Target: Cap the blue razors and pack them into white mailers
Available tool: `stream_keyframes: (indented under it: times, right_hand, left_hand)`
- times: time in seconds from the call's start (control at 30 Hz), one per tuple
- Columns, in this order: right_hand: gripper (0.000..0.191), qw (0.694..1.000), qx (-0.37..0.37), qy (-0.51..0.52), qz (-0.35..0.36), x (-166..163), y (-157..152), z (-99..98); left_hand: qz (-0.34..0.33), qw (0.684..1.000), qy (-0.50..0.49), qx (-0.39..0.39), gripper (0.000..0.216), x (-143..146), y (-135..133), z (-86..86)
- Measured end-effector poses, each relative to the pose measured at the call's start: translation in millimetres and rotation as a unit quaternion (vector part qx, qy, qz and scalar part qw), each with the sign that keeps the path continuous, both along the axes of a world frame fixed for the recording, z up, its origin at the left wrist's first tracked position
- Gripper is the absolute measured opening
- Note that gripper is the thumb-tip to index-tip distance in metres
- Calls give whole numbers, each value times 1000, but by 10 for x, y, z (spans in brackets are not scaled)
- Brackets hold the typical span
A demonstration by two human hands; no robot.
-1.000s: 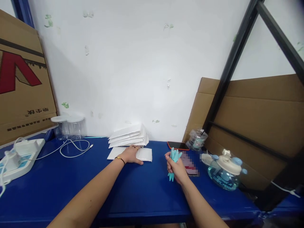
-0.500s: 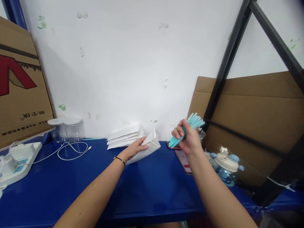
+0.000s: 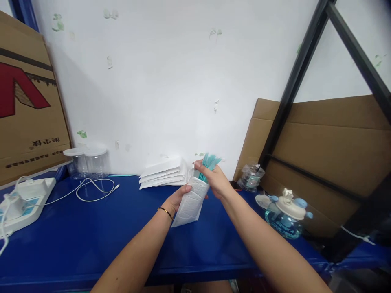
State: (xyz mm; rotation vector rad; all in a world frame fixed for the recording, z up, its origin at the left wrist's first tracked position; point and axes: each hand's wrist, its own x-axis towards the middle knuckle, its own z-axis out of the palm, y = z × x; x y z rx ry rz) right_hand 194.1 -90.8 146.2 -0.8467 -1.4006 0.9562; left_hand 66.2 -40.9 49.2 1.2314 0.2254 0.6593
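My left hand [image 3: 180, 196] grips a white padded envelope [image 3: 190, 203], thumb on its front face, holding it tilted above the blue table. In my right hand [image 3: 212, 176] is a bundle of thin light-blue sticks [image 3: 210, 162], held at the envelope's open top. Their lower ends are hidden by the envelope, so they appear to be inside its mouth. Behind my left hand lies a stack of white padded envelopes [image 3: 163, 173] against the wall.
Two clear jars with white lids [image 3: 95, 165], a white cable [image 3: 91, 189] and a power strip [image 3: 33, 209] stand left. To the right are a water bottle [image 3: 287, 217], a plastic-wrapped item [image 3: 252, 177], a phone edge [image 3: 236, 186] and a black metal frame [image 3: 282, 110].
My right hand has moved left with the blue sticks, bringing them to the envelope's mouth. My left hand has turned the envelope more upright, its opening at the top.
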Motion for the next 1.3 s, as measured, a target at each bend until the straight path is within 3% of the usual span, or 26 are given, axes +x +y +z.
stream_keyframes:
  times: [0.2, 0.37, 0.47, 0.63, 0.73, 0.8, 0.9, 1.03, 1.1, 1.2, 1.3]
  right_hand:
    - [32, 999, -4, -21, 43, -30, -16, -38]
    - [33, 996, -46, -35, 62, -10, -5, -37]
    - [31, 998, -28, -28, 56, 31, -7, -18]
    - [57, 996, 66, -38, 45, 143, 96, -65]
    - [37, 992, 71, -97, 26, 205, 201, -170]
    - [28, 985, 105, -136, 8, 248, 227, -209]
    - [36, 964, 167, -201, 45, 340, 162, -155]
    - [60, 934, 171, -290, 120, 469, -12, 65]
    - [54, 923, 167, -319, 137, 488, -74, 147]
    - [24, 924, 134, -321, 157, 479, -93, 148]
    - [22, 940, 69, -306, 134, 567, -23, 47]
  left_hand:
    - [16, 999, 39, -3, 78, -51, 28, -71]
    - [9, 999, -12, -28, 78, -34, 34, -90]
    - [-5, 999, -32, -37, 82, -70, 45, -81]
    - [90, 996, 23, 9, 76, -268, 84, -53]
    - [159, 982, 84, 52, 62, -366, 88, -53]
    - [165, 981, 88, 46, 54, -399, 76, -52]
    - [105, 992, 76, 10, 50, -427, 55, -45]
    - [-2, 998, 32, -49, 54, -430, 44, -58]
    - [-65, 995, 19, -71, 54, -398, 27, -76]
    - [-150, 983, 25, -102, 50, -322, -31, -109]
    - [-164, 975, 51, -142, 46, -250, -85, -166]
